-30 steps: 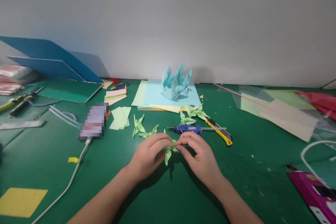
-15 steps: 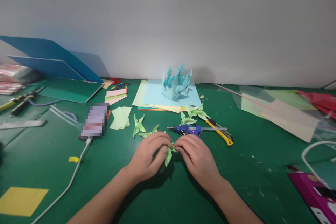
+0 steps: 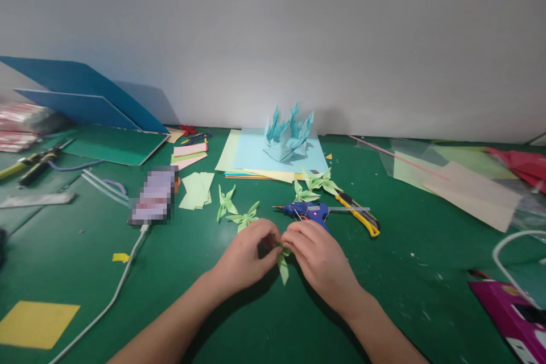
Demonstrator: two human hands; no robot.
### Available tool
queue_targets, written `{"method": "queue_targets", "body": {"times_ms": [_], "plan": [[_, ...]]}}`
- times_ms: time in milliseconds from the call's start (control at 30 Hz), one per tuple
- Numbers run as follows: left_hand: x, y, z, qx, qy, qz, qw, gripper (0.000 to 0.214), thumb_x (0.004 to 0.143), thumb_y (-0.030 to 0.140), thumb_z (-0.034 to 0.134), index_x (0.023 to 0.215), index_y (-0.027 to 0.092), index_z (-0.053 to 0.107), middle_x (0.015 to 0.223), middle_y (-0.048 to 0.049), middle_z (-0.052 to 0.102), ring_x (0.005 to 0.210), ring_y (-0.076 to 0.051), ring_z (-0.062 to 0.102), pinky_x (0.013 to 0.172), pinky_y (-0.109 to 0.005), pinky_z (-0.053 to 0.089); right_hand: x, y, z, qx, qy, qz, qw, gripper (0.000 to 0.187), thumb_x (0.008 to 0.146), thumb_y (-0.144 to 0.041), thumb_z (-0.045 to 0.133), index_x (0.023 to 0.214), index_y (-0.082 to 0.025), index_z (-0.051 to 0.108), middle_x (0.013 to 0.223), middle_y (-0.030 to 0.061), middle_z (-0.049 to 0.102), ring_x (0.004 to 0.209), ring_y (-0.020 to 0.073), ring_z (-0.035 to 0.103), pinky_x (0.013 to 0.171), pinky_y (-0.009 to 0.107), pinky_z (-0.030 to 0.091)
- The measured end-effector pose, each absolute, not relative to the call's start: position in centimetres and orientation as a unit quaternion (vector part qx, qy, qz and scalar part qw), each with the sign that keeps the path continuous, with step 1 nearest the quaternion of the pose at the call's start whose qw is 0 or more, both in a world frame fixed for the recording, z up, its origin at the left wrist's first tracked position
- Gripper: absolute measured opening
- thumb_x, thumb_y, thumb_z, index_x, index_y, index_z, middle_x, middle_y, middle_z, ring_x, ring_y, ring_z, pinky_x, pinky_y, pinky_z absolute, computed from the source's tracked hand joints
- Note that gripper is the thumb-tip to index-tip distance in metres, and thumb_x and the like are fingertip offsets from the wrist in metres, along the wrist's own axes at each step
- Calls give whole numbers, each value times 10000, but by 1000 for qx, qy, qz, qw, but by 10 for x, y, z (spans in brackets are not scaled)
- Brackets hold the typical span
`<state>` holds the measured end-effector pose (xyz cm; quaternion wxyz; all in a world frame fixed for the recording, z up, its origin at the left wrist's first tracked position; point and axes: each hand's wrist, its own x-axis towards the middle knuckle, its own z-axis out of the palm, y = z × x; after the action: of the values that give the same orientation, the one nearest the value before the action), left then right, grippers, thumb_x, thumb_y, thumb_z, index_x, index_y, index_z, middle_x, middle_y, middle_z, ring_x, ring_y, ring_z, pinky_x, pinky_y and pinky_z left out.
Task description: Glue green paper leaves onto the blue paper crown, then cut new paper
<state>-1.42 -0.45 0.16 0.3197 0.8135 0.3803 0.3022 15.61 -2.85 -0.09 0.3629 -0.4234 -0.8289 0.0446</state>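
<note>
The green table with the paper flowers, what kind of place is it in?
Probably a craft workspace: a blue glue gun, a yellow cutter knife and folded green paper flowers lie on the table.

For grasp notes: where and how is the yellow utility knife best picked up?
Probably grip the utility knife by its yellow near end, from the right: that end lies free, while the glue stick appears to cross its middle and green folded paper sits by its far end.

Light-green paper flower (image 3: 283, 271), glue gun (image 3: 314, 213) — blue
</note>
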Motion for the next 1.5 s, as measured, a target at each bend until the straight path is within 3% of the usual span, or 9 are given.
{"method": "queue_targets", "body": {"times_ms": [233,400,467,567,633,767,1000,1500], "plan": [[-9,-6,2,803,379,335,315,43,757,175,605,755,181,563,688,8,540,620,-119,505,544,-231,439,154,-30,2,-432,-776,88,452,141,878,-115,511,817,-195,610,762,31,631,734,155,584,677,277,474],[-9,-7,2,807,367,358,292,90,811,146,549,727,176,562,681,6,542,596,-104,501,527,-209,431,151,-31,4,-433,-766,108,463,151,889,-130,502,817,-206,611,763,23,635,740,150,596,694,284,489],[-9,-7,2,812,360,370,273,110,822,132,535,722,177,551,683,7,547,601,-104,505,532,-209,433,151,-32,2,-431,-761,123,470,91,885,-182,530,909,-221,609,828,34,645,780,164,605,703,296,505],[-10,-6,5,804,362,396,255,121,833,125,529,728,185,541,696,9,568,623,-108,521,554,-216,444,152,-34,-3,-435,-729,178,498,312,840,-314,608,1132,-236,529,1033,78,617,871,186,607,703,303,541],[-10,-6,7,790,371,421,248,131,838,130,522,723,191,534,688,13,573,633,-112,530,571,-225,452,151,-34,-7,-438,-703,217,517,425,805,-365,645,1176,-236,482,1078,87,585,896,188,602,700,298,555],[-11,-6,8,758,380,464,257,126,843,148,506,729,195,533,701,7,579,652,-118,547,599,-237,461,149,-34,-9,-432,-695,238,523,380,772,-384,679,1068,-233,495,1010,68,590,886,187,601,694,298,553],[-10,-8,3,724,371,484,323,86,847,181,514,776,198,560,753,-7,600,695,-123,567,625,-240,468,146,-36,3,-426,-722,141,526,97,843,-272,597,927,-236,564,906,52,648,863,198,620,771,352,512],[-9,-7,0,713,336,490,372,30,829,181,557,822,197,581,794,-24,589,718,-131,570,620,-244,481,147,-35,2,-440,-707,133,538,54,833,-213,604,880,-232,620,896,46,660,843,180,634,758,326,524]]}}
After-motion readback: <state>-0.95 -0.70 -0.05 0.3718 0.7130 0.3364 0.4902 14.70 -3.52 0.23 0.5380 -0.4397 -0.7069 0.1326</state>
